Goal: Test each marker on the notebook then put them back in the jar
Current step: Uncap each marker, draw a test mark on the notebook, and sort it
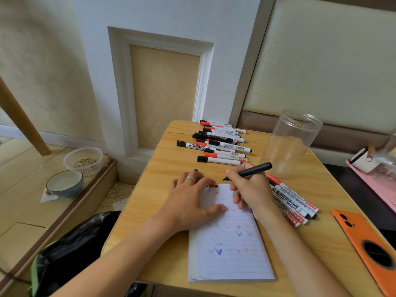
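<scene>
A lined notebook lies open on the small wooden table, marked with red and blue ticks. My left hand presses flat on its top left corner; a black cap tip shows beyond its fingers. My right hand grips a black marker, whose tip hovers just above the notebook's top edge. An empty clear plastic jar stands upright behind my right hand. Several capped markers lie in a pile at the table's far side. Several more markers lie right of the notebook.
An orange phone case lies at the table's right edge. A pink tray with a white object sits further right. On the floor at left are a blue bowl, a clear bowl and a black bag.
</scene>
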